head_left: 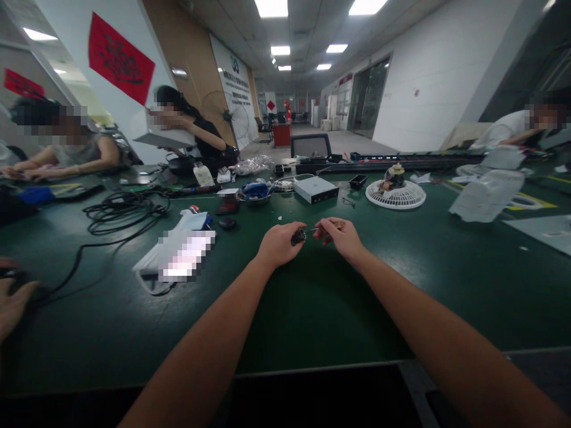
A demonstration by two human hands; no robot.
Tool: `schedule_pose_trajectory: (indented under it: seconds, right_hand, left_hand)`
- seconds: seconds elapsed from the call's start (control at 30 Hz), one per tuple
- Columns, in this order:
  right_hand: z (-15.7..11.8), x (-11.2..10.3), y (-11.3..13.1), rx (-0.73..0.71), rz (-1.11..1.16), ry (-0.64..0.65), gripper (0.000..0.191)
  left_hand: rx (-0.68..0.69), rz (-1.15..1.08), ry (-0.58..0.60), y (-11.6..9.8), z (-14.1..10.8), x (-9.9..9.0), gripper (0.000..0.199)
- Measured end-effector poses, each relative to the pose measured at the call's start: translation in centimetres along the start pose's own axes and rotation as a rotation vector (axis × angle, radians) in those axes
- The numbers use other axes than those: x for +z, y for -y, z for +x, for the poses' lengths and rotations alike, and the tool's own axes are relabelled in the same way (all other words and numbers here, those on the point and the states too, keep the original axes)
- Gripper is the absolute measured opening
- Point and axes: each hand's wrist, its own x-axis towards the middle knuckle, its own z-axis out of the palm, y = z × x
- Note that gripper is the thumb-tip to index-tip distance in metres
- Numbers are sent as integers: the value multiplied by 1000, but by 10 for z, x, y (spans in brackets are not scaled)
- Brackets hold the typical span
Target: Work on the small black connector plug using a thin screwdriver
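Note:
Over the green table (312, 321), my left hand (277, 245) is closed on a small black part (298, 237), with thumb and fingers around it. My right hand (345, 239) pinches what looks like a thin screwdriver (313, 229). Its slim metal shaft points left and its tip meets or nearly meets the black part; I cannot tell which. Most of its handle is hidden by the fingers. Both hands are close together, just above the table.
Beyond my hands are a grey box (315, 189), a black tray (358, 181) and a white fan grille (396, 195) with a motor. To the left lie a lit phone (187, 255) and coiled black cable (120, 208). Another person's hand (13, 300) rests at the left edge.

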Motion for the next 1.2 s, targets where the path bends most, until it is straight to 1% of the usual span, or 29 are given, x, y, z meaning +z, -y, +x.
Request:
schedule_pose_trajectory:
  seconds: [0.13, 0.3, 0.53, 0.73, 0.83, 0.93, 1.07, 1.13, 1.2]
  right_hand:
    - [2, 0, -2, 23, -23, 14, 28]
    - [-1, 1, -1, -2, -16, 63, 29]
    - [-1, 3, -2, -54, -105, 51, 26]
    - [-2, 2, 2, -102, -124, 53, 30]
    - [-3, 4, 1, -112, -146, 51, 28]
    - [-6, 6, 2, -123, -158, 56, 31]
    - [-9, 8, 5, -151, -159, 13, 41]
    - [-10, 9, 5, -175, -199, 7, 39]
    - [-10, 10, 5, -200, -271, 49, 32]
  left_hand:
    - [10, 9, 14, 2, -1, 1, 37]
    - [21, 16, 16, 2, -1, 2, 36]
    - [35, 23, 20, 5, -1, 2, 33]
    - [29, 17, 22, 4, -1, 3, 33]
    - [21, 16, 28, 4, -1, 3, 33]
    - [-20, 23, 15, 5, -1, 3, 33]
    - [-137, 41, -39, 10, -2, 7, 34]
    - [-202, 52, -64, 13, -3, 9, 34]
    - [-259, 64, -82, 15, -3, 10, 33]
